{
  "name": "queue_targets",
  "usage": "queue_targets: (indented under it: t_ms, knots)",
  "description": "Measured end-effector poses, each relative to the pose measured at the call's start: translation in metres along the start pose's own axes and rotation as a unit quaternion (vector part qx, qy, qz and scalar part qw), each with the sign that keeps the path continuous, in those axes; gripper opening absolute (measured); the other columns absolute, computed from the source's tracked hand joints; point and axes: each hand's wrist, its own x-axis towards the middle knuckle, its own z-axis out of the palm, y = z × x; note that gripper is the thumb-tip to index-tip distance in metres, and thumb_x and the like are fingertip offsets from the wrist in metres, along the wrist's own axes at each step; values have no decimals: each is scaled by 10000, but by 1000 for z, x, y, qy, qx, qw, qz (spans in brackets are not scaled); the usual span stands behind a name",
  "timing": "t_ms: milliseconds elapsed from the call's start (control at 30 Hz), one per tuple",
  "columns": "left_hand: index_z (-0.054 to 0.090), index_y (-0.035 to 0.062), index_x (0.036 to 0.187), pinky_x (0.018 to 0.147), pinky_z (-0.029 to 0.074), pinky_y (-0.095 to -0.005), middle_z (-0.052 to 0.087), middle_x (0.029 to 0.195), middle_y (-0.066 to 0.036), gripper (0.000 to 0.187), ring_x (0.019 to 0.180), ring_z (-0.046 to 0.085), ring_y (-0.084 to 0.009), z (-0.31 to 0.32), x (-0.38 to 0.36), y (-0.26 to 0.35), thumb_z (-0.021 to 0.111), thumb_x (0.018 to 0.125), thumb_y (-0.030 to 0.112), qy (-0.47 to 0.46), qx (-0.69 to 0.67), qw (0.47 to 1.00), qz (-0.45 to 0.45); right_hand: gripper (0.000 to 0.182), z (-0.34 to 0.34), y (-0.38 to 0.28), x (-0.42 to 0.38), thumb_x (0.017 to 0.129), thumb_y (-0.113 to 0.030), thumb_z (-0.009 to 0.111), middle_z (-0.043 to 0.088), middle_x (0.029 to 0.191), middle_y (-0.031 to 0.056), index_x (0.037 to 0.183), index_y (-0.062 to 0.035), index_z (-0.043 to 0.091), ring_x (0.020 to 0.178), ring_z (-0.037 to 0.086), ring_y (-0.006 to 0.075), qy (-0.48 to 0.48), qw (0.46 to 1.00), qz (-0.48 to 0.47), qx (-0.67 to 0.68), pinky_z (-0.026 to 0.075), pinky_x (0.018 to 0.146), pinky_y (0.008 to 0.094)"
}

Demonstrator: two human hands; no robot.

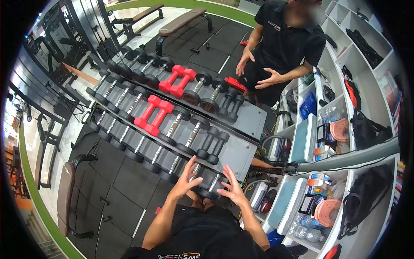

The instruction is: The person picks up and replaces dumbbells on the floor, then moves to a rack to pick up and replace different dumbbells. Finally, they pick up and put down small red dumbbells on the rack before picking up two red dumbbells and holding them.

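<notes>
My left hand (pixel 188 179) is raised with its fingers apart and holds nothing. Level with it, my right hand (pixel 234 187) is also spread and bare, palm turned inward. Both are over the front of a grey dumbbell rack (pixel 241 153). Between and below them, chrome-handled dumbbells (pixel 214 183) sit on a lower tier, partly covered by the hands. Just beyond my fingertips, a pair of small black dumbbells (pixel 218 149) lies on the upper tier. Farther left on that tier are chrome-handled dumbbells (pixel 174 125) and two red dumbbells (pixel 160 118).
A mirror behind the rack reflects the dumbbells and a person in a black shirt (pixel 280 41). White shelves (pixel 297 207) on the right hold bottles, boxes and a black bag (pixel 366 194). To the left stands a brown bench (pixel 65 198), with small dumbbells (pixel 105 218) on the floor.
</notes>
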Motion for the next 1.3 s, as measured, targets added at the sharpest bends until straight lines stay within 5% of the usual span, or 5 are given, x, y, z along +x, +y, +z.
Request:
queue_targets:
  t_ms: [567, 833, 900, 1100, 1300]
  knots:
    - [164, 128, 1569, 1137, 301, -504, 180, 1609, -151, 910, 1466, 238, -352, -9, 38, -1, 736, 867, 218, 22, -49, 999, 5, 1081, 18, -12, 48, 741, -215, 830, 193, 1617, 145, 1578, -157, 148, 1484, 202, 336, 89, 992, -2, -86, 305, 1113, 552]
    - [246, 101, 1542, 1129, 306, -504, 232, 1587, -190, 870, 1446, 266, -388, 8, 109, -25, 751, 856, 276, 51, -23, 998, 15, 1029, -5, 6, 96, 771, -221, 812, 209, 1592, 209, 1567, -128, 166, 1470, 223, 352, 139, 990, 27, 8, 317, 1132, 499]
    - [250, 80, 1537, 1128, 308, -499, 256, 1577, -192, 883, 1437, 282, -390, 10, 126, -31, 755, 848, 302, 56, 22, 998, 4, 1007, -13, 7, 109, 781, -213, 798, 242, 1570, 230, 1563, -115, 170, 1461, 243, 349, 159, 985, 61, 34, 313, 1143, 456]
    - [226, -49, 1486, 1155, 292, -414, 329, 1488, -312, 939, 1401, 345, -408, 11, 176, -77, 747, 768, 259, 86, 299, 950, -6, 927, -45, 54, 152, 797, -226, 723, 309, 1539, 164, 1557, -166, 195, 1337, 392, 290, 191, 970, 147, 30, 429, 913, 385]
    - [262, 45, 1475, 1076, 365, -545, 420, 1425, -266, 856, 1315, 417, -448, 9, 206, -102, 690, 745, 179, 102, 451, 883, -83, 900, -60, 91, 183, 796, -210, 671, 428, 1439, 132, 1554, -157, 189, 1137, 514, 237, 188, 965, 184, -1, 451, 824, 389]
